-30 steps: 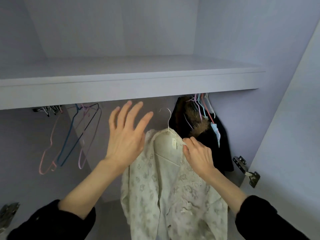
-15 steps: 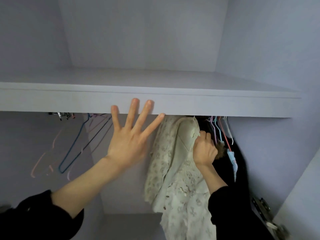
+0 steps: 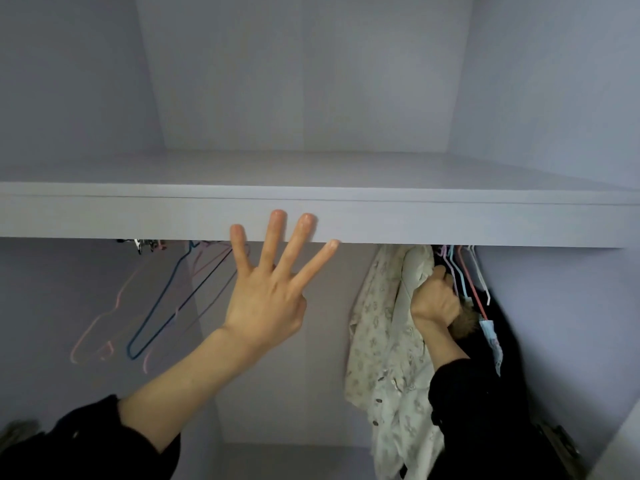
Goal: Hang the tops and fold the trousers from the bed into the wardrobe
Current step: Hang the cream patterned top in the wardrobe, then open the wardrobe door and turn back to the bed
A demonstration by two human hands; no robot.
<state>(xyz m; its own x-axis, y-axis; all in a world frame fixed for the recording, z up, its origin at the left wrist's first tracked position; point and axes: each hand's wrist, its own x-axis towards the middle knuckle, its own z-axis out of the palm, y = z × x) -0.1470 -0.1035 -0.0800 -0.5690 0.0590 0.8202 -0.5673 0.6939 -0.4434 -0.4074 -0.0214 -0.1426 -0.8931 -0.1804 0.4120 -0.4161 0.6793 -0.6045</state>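
Head view: left hand raised, fingers straight and spread wide, holding nothing, fingertips in front of the shelf edge. Right hand curled tight around the neck of a cream floral top, just under the shelf. Top hangs long axis vertical, hem down, directly left of the right hand. Dark clothes and coloured hangers just right of that hand. Empty hangers left of the left hand.
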